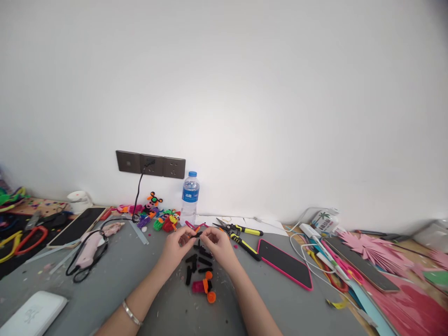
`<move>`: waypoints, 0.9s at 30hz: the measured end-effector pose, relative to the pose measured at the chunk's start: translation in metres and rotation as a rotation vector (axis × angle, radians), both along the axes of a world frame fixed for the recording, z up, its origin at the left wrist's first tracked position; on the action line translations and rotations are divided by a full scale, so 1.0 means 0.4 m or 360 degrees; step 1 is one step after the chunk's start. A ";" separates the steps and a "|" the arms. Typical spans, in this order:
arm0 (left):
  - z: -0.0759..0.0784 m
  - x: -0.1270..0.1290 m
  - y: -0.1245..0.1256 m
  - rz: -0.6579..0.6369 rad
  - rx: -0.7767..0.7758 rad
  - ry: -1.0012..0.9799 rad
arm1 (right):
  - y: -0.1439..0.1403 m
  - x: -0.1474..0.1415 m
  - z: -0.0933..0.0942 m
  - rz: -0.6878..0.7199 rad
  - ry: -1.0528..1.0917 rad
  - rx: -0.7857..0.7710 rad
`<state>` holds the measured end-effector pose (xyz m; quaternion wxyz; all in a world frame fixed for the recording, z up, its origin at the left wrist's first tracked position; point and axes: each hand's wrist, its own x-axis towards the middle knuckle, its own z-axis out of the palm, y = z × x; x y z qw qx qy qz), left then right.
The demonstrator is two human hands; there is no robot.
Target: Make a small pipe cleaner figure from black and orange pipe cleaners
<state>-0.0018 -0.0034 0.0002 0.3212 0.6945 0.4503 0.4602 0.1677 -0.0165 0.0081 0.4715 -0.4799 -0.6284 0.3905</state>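
- Pinching a short black fuzzy stick (196, 234) between the fingertips, the left hand (177, 245) and the right hand (217, 245) are meeting above the grey table (140, 284), a little in front of the person.
- The left hand is closing its thumb and first fingers on the left end of the stick; the other fingers are curling loosely.
- The right hand is gripping the right end in the same way, with its fingers bent and nearly closed.
- The stick is hanging in the air between both hands, not touching the table.
- A silver bracelet (132, 313) is sitting on the left wrist.
- Several black stick pieces (196, 266) are lying on the table just under the hands, and orange and pink pieces (206, 287) are lying near them, closer to the person.
- Yellow and black pliers (241, 235) are lying just beside the right hand, on its far side.
- A phone in a pink case (285, 263) is lying face up to the right of the pliers.
- A water bottle (190, 198) is standing upright by the wall, behind the hands.
- Small colourful figures (159, 217) are lying to the left of the bottle.
- A pink glue gun (93, 242) with a black cable is lying well apart on the left, and the cable is going up to a wall socket (150, 164).
- Pink paper flowers (371, 247) are lying far to the right.
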 end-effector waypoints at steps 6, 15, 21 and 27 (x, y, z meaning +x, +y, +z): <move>-0.010 -0.003 0.005 0.0062 0.0003 0.0034 | -0.003 0.002 0.012 -0.0129 -0.0040 0.0087; -0.011 0.003 0.002 -0.0027 -0.0044 0.0073 | -0.003 0.001 0.006 -0.0076 -0.0220 0.0311; -0.015 0.003 0.004 -0.0069 -0.0126 -0.0014 | 0.002 0.003 -0.009 -0.0094 -0.0305 0.0316; -0.021 0.001 0.006 -0.0139 -0.0233 -0.0234 | -0.002 0.001 -0.003 -0.0068 -0.0272 0.0342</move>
